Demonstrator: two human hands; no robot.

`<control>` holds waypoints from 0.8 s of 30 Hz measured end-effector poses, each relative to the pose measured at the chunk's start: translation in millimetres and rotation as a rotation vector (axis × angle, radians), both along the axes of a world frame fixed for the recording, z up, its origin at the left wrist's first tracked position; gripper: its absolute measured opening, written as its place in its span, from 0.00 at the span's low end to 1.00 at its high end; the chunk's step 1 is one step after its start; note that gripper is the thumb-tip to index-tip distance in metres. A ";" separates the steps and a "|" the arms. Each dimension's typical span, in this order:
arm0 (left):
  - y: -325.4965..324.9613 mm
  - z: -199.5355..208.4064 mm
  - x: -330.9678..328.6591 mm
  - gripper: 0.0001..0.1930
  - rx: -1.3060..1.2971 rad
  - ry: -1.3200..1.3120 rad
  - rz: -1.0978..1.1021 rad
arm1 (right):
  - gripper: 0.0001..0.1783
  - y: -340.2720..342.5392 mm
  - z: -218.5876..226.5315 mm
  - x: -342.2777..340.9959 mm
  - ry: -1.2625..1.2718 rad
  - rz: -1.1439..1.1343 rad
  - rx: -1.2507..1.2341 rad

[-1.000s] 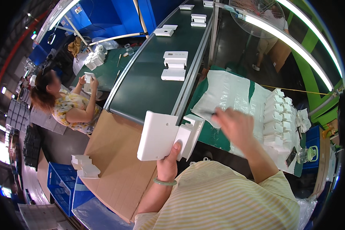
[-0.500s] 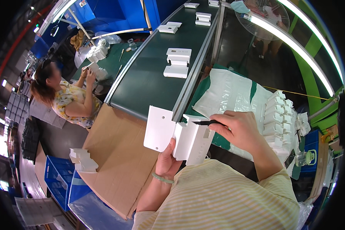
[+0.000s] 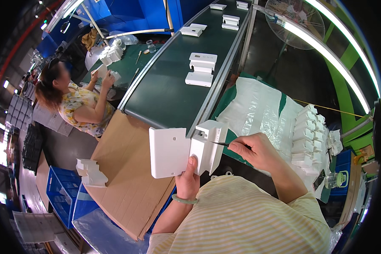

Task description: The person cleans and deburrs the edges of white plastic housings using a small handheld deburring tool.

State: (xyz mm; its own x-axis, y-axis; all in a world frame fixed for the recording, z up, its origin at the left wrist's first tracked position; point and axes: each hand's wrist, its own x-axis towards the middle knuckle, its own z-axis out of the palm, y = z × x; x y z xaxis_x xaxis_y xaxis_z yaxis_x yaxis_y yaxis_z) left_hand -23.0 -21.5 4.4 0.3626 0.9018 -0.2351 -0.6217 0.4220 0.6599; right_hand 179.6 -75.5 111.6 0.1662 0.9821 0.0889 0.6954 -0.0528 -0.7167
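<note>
My left hand (image 3: 187,183) is closed on a white plastic housing (image 3: 169,153), gripping its lower edge with the thumb across the front. The housing has a broad flat plate with small holes on the left and a stepped, channelled section on the right. In my right hand (image 3: 258,151) is a slim dark knife-like tool (image 3: 219,144), pinched between thumb and fingers. Its thin tip reaches the right section of the housing, near the recess close to the upper end. Whether the tip touches the plastic is hard to tell. The tool's handle is mostly hidden in my fingers.
A green conveyor belt (image 3: 165,91) carries several similar white housings (image 3: 201,70). Brown cardboard (image 3: 127,178) lies left of me, with another white piece (image 3: 91,172) at its edge. Stacked white parts (image 3: 307,135) stand at right, near a bottle (image 3: 334,180). A co-worker (image 3: 82,103) handles white parts.
The housing has shifted slightly left and turned, showing its channelled side more edge-on. My right hand has lowered a little, and more of the tool's thin blade shows.
</note>
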 end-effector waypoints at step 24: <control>1.3 5.9 3.1 0.30 0.048 0.163 0.046 | 0.13 19.9 -17.4 20.5 -0.714 -0.302 0.364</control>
State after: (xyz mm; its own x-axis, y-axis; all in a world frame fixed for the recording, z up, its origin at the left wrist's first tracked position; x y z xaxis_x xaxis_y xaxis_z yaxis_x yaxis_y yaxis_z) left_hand -19.9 -20.1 10.2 0.2808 0.9283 -0.2437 -0.5227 0.3609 0.7724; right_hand 200.1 -55.6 94.2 0.2000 0.7946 0.5732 0.9798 -0.1599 -0.1203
